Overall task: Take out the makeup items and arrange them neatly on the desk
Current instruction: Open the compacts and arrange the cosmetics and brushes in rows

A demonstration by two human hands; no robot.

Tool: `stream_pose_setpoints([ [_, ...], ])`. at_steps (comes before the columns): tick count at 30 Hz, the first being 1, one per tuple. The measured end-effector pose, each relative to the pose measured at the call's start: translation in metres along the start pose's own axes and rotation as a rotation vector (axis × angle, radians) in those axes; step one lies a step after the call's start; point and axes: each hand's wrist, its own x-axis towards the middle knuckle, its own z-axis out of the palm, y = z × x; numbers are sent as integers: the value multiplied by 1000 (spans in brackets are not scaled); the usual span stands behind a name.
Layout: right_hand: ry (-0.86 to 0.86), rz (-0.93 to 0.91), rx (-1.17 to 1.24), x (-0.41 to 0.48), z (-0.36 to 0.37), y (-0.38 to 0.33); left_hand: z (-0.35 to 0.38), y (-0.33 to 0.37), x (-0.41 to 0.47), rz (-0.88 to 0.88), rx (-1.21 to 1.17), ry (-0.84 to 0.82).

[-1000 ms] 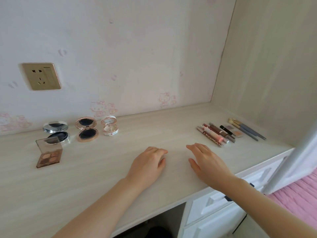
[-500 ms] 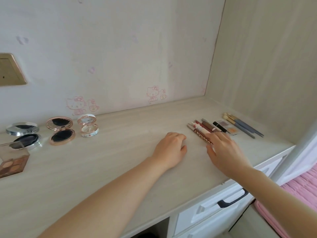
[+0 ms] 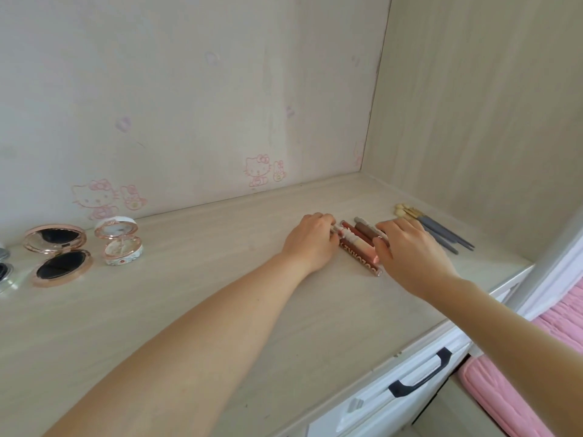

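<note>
- The left grip (image 3: 310,241), fingers curled, touches the end tube in a row of lipstick tubes (image 3: 359,247) on the desk (image 3: 220,294); whether it pinches one cannot be told.
- The right grip (image 3: 410,257), fingers loosely bent, rests on the row's other side.
- Brushes (image 3: 441,230) lie just past the right grip.

The pale wood-grain desk (image 3: 220,310) runs along the wall into the corner. Toward its right end a bunch of lip tubes (image 3: 359,249) lies side by side, with grey-handled brushes (image 3: 441,230) lying parallel nearer the side panel. Well apart, at the left, sit an open rose-gold compact (image 3: 60,253), a small white compact (image 3: 121,244) just beside it, also open, and a silver case (image 3: 3,267) half out of sight
</note>
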Motion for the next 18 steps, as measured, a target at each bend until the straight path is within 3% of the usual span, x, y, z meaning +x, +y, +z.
stream_pose_setpoints([
  [9, -75, 197, -56, 32, 5, 48, 22, 31, 54, 69, -71, -31],
  [18, -127, 314, -80, 46, 24, 65, 52, 60, 97, 29, -64, -217],
])
